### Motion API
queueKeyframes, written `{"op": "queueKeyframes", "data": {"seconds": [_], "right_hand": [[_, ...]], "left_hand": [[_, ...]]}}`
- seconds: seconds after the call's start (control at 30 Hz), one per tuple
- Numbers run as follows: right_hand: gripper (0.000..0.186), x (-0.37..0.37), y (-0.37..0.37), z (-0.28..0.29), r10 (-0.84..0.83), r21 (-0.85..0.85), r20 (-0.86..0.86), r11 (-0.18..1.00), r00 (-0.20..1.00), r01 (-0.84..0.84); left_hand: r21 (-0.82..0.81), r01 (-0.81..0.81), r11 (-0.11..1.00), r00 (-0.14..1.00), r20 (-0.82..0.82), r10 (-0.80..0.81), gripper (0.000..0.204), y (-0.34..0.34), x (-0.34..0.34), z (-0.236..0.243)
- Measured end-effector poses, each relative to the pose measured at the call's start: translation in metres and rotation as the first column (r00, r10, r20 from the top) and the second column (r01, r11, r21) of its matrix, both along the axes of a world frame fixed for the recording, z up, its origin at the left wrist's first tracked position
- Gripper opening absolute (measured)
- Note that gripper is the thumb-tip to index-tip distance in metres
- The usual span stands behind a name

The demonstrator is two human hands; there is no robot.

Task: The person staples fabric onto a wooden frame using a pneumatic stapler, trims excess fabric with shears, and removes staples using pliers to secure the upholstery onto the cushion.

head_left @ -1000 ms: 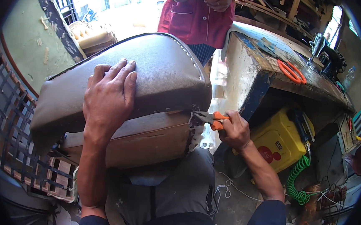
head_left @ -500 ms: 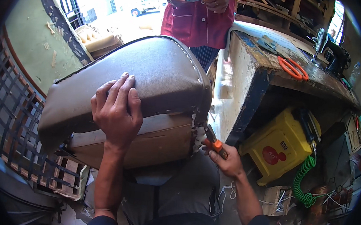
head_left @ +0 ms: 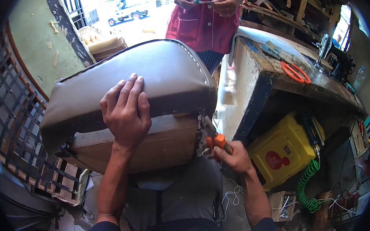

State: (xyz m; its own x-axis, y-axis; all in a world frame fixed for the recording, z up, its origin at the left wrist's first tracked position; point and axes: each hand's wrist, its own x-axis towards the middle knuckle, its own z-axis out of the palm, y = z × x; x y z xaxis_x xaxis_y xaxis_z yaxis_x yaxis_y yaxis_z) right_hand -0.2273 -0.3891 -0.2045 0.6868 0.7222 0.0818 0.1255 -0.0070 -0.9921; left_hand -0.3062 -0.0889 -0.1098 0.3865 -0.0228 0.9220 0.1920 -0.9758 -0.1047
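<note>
A padded seat (head_left: 154, 70) covered in brown leatherette rests tilted before me, with a row of pale stitches or staples along its far right edge. Its wooden frame (head_left: 148, 145) shows under the loose cover. My left hand (head_left: 127, 115) lies on the cover's near side, fingers stretched out and pressing on it. In my closed right hand (head_left: 232, 156) is a pair of pliers (head_left: 216, 141) with orange on the handles. The metal jaws are up against the seat's right corner, where ragged white padding shows; what they touch there is hard to make out.
Across the seat, a person in a red top (head_left: 200, 26) holds a small strip in both hands. A worn workbench (head_left: 255, 94) at right bears orange-handled scissors (head_left: 296, 73) and a sewing machine (head_left: 339, 59). Beneath stands a yellow machine (head_left: 283, 150) with a green coiled hose (head_left: 308, 188).
My right hand and the pliers have shifted slightly up and left at the seat's corner, and the pliers have turned a little. My left hand stays on the cover. The view has moved slightly.
</note>
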Motion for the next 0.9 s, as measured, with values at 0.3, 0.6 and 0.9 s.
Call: {"op": "queueKeyframes", "data": {"seconds": [0.3,0.6,0.9], "right_hand": [[0.034,-0.027,-0.013,-0.08,-0.276,0.056,-0.018,0.959,0.961,0.276],[0.033,-0.099,-0.072,-0.241,-0.661,-0.41,-0.114,0.711,0.742,0.57],[0.042,-0.128,-0.158,-0.45,-0.713,-0.894,0.3,0.02,0.633,0.447]], "left_hand": [[-0.191,0.528,0.827,0.848,0.174,-0.501,0.02,-0.078,0.012,-0.046],[-0.284,0.315,0.906,0.949,0.107,-0.297,0.029,-0.118,0.059,-0.049],[-0.08,0.291,0.953,0.954,0.096,-0.283,0.038,-0.093,0.035,-0.009]]}}
